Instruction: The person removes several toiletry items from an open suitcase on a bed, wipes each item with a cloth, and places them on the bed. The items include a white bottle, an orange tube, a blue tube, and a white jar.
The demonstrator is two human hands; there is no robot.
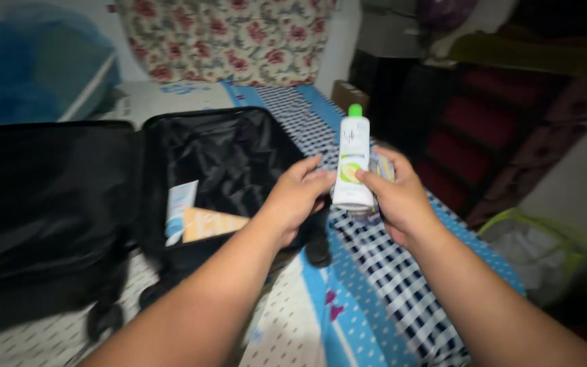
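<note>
A white bottle (352, 160) with a green cap and a green-and-white label stands upright between both my hands. My left hand (295, 197) touches its lower left side with the fingertips. My right hand (398, 197) grips its right side and base, and also holds a small clear packet (382, 166) behind the bottle. To the left, an open black suitcase (232, 146) lies on the bed. Inside it lie a white-and-blue tube (179, 207) and an orange pack (210, 224).
The suitcase's black lid (42, 204) lies flat at the left. The bed has a blue checked and dotted sheet (375, 285). A floral pillow (232, 37) stands at the head. A green-rimmed basket (545, 251) sits on the floor at right.
</note>
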